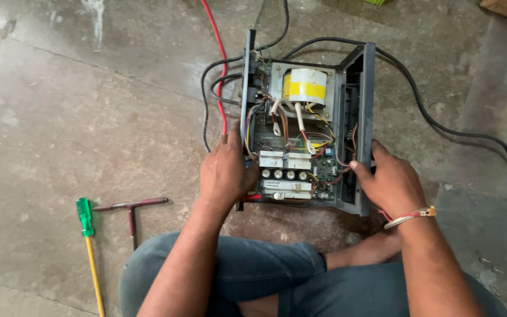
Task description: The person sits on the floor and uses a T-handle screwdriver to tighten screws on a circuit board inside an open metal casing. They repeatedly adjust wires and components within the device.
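An opened grey electrical unit (pixel 364 88) lies on the concrete floor in front of my crossed legs, its cover off. Inside I see a transformer wrapped in yellow tape (pixel 306 87), a circuit board with capacitors (pixel 289 170) and many coloured wires. My left hand (pixel 225 173) grips the unit's left wall near the front corner. My right hand (pixel 385 179) grips the right wall, thumb hooked over its inner edge. A thread band is on my right wrist.
A green-handled screwdriver with a yellow shaft (pixel 89 246) and a dark T-handle tool (pixel 130 212) lie on the floor to my left. A red cable (pixel 218 64) and black cables (pixel 441 126) run from the unit's back across the floor.
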